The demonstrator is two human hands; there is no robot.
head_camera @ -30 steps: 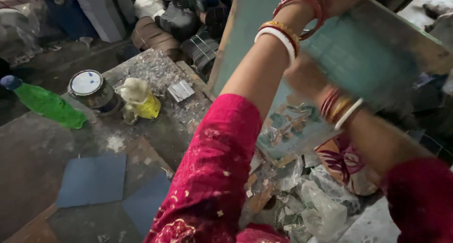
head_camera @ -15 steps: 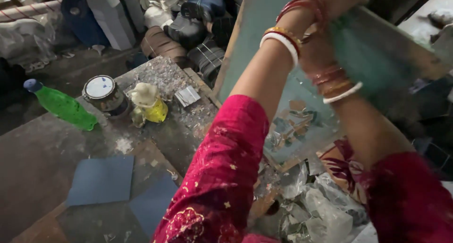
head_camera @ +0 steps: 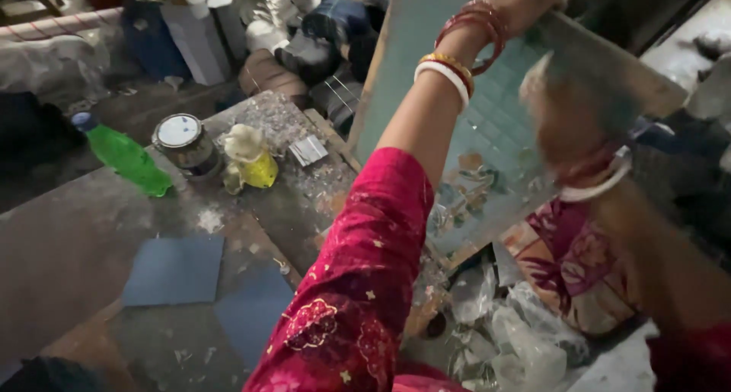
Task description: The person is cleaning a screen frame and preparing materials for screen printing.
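My left hand [head_camera: 525, 0] grips the tilted teal panel's [head_camera: 426, 80] far top edge, fingers curled over it; right hand [head_camera: 560, 125] rubbing its face, blurred, finger state can't tell; next pass needs steady bracing.

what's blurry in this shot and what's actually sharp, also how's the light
Head view: the right hand is smeared by motion blur against the tilted teal tiled board; the left hand gripping its top edge is sharper; the green plastic bottle and round metal tin read clearly; light is dim and flat, with no glare.
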